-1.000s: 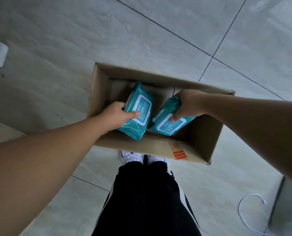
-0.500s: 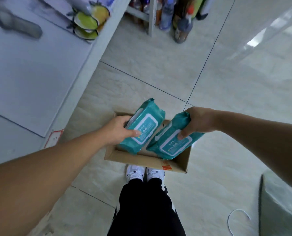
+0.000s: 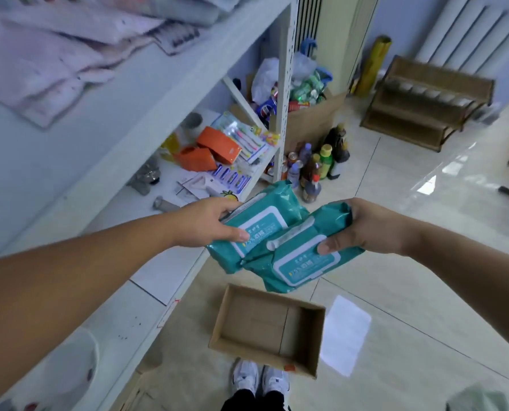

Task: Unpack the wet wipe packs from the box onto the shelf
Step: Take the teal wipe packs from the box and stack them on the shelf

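My left hand (image 3: 208,222) grips a teal wet wipe pack (image 3: 265,213) by its left side, thumb on the label. My right hand (image 3: 366,225) grips a second teal wet wipe pack (image 3: 300,262) from the right, its left end overlapping the first pack. Both packs hang in the air above the floor, beside the white shelf (image 3: 146,129) on the left. The open cardboard box (image 3: 265,327) lies on the tiles below them, near my shoes, and shows nothing inside.
The lower shelf board (image 3: 170,268) carries orange boxes (image 3: 214,148), toothbrush packs and small items further back. Several bottles (image 3: 318,166) stand on the floor past the shelf post. A wooden rack (image 3: 425,102) stands far right. A white sheet (image 3: 346,333) lies beside the box.
Both hands lifted the two packs out of the box and up to shelf height. My view swung up from the box to the shelf and room.
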Motion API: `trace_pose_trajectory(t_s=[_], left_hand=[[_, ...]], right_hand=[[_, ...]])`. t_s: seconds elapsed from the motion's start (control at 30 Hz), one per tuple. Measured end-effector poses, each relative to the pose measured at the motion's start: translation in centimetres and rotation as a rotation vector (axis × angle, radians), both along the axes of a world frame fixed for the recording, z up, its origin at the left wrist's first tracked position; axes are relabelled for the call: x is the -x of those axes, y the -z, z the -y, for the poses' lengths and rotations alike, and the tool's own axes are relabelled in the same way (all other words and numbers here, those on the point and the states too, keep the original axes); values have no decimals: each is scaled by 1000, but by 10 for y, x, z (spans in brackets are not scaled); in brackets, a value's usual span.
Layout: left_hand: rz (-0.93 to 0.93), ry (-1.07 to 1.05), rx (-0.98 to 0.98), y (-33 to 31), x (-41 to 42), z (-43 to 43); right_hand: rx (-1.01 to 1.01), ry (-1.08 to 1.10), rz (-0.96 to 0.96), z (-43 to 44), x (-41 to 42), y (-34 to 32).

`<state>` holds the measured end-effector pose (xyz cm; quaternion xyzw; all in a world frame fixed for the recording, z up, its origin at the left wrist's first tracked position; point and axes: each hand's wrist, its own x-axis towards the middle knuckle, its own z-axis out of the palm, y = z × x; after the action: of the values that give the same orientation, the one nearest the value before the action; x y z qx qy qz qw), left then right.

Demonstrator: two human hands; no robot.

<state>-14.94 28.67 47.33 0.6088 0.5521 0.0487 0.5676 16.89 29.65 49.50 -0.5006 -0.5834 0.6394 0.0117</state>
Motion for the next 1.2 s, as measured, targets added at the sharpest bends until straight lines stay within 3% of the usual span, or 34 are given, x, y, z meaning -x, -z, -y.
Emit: trace_pose_trajectory(t_s=[0.33, 0.6, 0.87, 1.2], left_hand=[[-178, 17, -274, -253, 48, 21], [-363, -167, -443, -378, 137, 99], [-550, -264, -484, -424, 243, 203], [-607, -369, -372, -386, 366, 293]], right_hand=[[-272, -82, -185, -11, 51, -216], [-365, -144, -455, 12, 154, -296], [-349, -284, -587, 61, 291, -313], [-261, -360, -602, 134, 433, -267]])
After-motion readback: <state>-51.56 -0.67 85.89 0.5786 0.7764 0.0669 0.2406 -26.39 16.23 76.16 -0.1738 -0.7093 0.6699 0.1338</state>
